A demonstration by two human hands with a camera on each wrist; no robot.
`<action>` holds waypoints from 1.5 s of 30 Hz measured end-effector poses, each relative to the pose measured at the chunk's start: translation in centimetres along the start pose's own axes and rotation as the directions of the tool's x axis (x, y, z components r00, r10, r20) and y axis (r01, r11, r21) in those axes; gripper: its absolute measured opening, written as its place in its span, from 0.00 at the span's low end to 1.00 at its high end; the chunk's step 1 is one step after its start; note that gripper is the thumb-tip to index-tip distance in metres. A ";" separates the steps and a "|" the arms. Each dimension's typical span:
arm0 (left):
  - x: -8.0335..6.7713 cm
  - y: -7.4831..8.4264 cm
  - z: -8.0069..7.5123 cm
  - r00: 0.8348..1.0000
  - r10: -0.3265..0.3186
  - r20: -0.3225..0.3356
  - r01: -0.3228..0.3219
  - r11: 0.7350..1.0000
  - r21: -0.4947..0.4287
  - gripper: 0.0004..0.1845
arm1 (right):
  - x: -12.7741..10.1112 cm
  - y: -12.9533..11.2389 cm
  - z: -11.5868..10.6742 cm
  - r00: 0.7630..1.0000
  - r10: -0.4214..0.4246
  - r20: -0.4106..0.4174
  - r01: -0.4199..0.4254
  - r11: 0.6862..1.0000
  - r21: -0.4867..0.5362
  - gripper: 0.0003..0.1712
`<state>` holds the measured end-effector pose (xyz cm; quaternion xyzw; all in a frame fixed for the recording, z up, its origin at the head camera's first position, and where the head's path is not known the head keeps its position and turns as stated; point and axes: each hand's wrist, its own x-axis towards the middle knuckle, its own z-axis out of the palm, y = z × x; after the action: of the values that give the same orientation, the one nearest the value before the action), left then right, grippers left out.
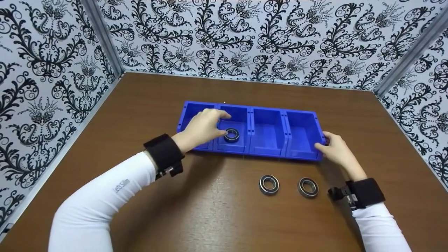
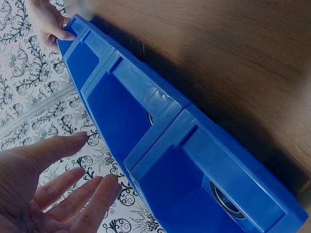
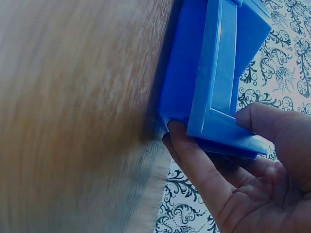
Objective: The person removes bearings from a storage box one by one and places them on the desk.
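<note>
Two silver ring bearings with black seals are in, one in each leftmost compartment of the blue plastic four-compartment bin; two loose bearings lie outside, toward the near edge of the table. The left hand hovers, its grip spread, holding nothing; the right hand grips the bin's right end.
</note>
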<state>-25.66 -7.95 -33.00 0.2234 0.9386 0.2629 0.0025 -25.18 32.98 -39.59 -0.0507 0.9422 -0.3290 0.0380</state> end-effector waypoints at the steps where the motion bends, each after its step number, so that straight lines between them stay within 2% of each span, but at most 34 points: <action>1: 0.2 0.1 0.1 1.000 0.001 0.003 -0.001 1.000 0.003 0.26 | 0.0 0.1 0.0 1.000 0.001 0.002 -0.001 1.000 0.001 0.33; 13: 2.1 0.5 1.5 0.998 0.014 0.062 -0.016 0.999 0.043 0.27 | -0.2 0.1 0.1 1.000 0.000 -0.014 0.000 1.000 0.020 0.32; 24: 2.9 0.6 2.4 0.994 -0.002 0.111 -0.005 0.998 0.063 0.29 | -0.1 -0.1 0.2 1.000 -0.010 -0.022 0.010 1.000 0.011 0.33; 31: 3.4 1.1 2.6 0.985 0.008 0.174 -0.034 0.989 0.147 0.30 | -0.1 -0.1 0.1 1.000 -0.007 -0.014 0.007 1.000 0.014 0.32; 37: 4.0 1.5 2.9 0.978 -0.015 0.208 -0.024 0.982 0.185 0.30 | 0.0 -0.2 0.1 1.000 -0.009 -0.009 0.009 1.000 0.017 0.32; 45: 4.7 1.8 3.6 0.978 -0.058 0.201 0.009 0.972 0.233 0.28 | 0.0 -0.1 0.1 1.000 -0.008 -0.012 0.009 1.000 0.014 0.32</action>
<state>-28.72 -2.84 -34.65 0.2323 0.9611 0.1273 0.0783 -25.12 32.85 -39.63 -0.0524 0.9398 -0.3363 0.0312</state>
